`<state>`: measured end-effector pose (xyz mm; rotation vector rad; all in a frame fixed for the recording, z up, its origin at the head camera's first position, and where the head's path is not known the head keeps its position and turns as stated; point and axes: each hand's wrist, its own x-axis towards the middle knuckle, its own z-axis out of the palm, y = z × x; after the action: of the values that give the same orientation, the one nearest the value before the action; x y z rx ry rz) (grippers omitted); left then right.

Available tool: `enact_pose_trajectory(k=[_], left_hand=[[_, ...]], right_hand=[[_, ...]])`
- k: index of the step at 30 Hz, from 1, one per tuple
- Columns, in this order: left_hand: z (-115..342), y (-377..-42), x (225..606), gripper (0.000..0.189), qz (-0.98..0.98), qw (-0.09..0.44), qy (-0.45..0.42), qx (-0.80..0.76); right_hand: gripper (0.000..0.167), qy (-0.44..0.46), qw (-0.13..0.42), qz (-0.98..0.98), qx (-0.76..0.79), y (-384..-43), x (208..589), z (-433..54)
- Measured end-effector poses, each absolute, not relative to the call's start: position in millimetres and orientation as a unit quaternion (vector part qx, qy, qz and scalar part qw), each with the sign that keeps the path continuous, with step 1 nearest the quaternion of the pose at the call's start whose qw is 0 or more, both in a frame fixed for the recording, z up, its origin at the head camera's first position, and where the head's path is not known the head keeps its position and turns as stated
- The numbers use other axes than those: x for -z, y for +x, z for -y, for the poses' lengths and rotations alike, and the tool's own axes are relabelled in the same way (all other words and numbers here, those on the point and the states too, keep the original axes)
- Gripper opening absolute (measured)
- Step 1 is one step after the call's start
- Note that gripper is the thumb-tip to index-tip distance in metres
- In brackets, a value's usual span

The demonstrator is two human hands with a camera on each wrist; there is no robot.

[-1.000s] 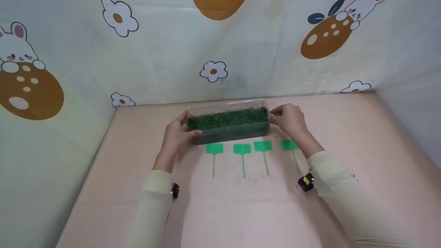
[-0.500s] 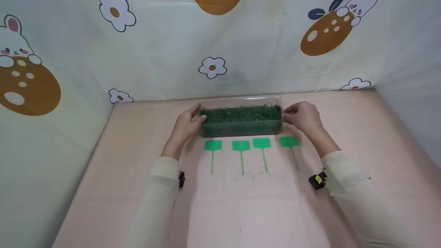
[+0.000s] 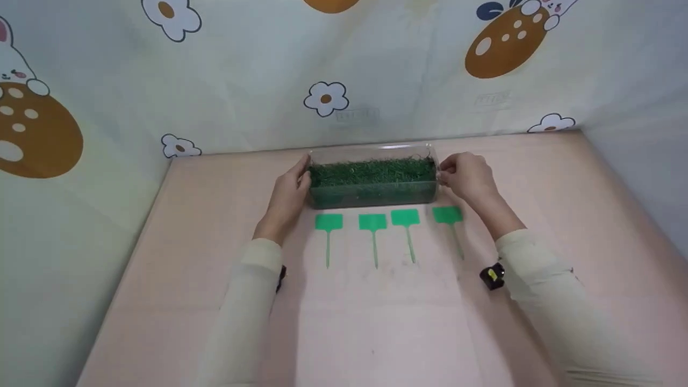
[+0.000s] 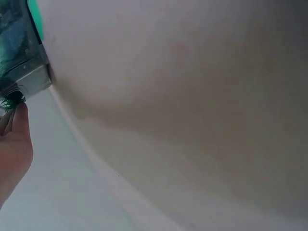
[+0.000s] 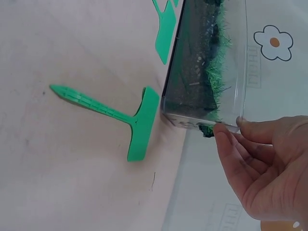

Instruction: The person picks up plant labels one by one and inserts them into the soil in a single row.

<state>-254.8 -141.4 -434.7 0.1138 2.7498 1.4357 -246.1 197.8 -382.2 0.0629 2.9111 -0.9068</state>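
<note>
A clear plastic box (image 3: pixel 373 194) filled with dark soil and green artificial-looking grass (image 3: pixel 371 171) stands level near the back of the table. At its left end my left hand (image 3: pixel 285 199) touches the end wall with fairly straight fingers. In the left wrist view, the fingertips of that hand (image 4: pixel 14 151) meet the box's end (image 4: pixel 31 77) beside a small opening. My right hand (image 3: pixel 468 176) pinches the right end near the rim. The right wrist view shows this hand (image 5: pixel 269 163) with thumb on the rim and fingers against the end wall.
Several green T-shaped plant labels lie in a row before the box, including a left one (image 3: pixel 329 221) and a right one (image 3: pixel 447 215). The pink tabletop (image 3: pixel 376 328) meets a patterned curtain (image 3: pixel 258 97) close behind the box.
The box has shifted right and back and turned straighter to the labels, both hands moving with it. My left thumb has slid off its front corner to the end. The labels stay put.
</note>
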Motion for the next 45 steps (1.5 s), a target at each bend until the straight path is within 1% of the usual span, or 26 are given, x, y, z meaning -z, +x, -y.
enact_pose_trajectory(k=[5, 8, 14, 20, 30, 34, 41, 45], left_hand=[[136, -264, 431, 0.053, -0.891, 0.006, 0.043, -0.452], [135, -266, 432, 0.052, -0.894, 0.002, 0.042, -0.445], [141, -261, 441, 0.051, -0.894, -0.010, 0.040, -0.445], [144, -256, 448, 0.051, -0.892, -0.003, 0.031, -0.452], [144, -258, 444, 0.051, -0.896, -0.016, 0.042, -0.441], [146, -258, 444, 0.051, -0.902, -0.016, 0.041, -0.430], [144, -260, 443, 0.051, -0.899, -0.015, 0.044, -0.435], [143, -260, 445, 0.051, -0.898, -0.013, 0.041, -0.438]], right_hand=[[0.028, 0.019, 0.024, -0.959, 0.283, -251, 377, -201], [0.028, 0.019, 0.022, -0.960, 0.280, -250, 378, -202], [0.028, 0.019, 0.028, -0.957, 0.288, -247, 387, -195], [0.027, 0.011, 0.038, -0.955, 0.295, -246, 394, -194], [0.028, 0.021, 0.050, -0.953, 0.299, -249, 388, -195], [0.029, 0.022, 0.058, -0.951, 0.303, -249, 389, -194], [0.028, 0.022, 0.054, -0.950, 0.306, -250, 386, -197], [0.028, 0.018, 0.065, -0.950, 0.304, -251, 385, -198]])
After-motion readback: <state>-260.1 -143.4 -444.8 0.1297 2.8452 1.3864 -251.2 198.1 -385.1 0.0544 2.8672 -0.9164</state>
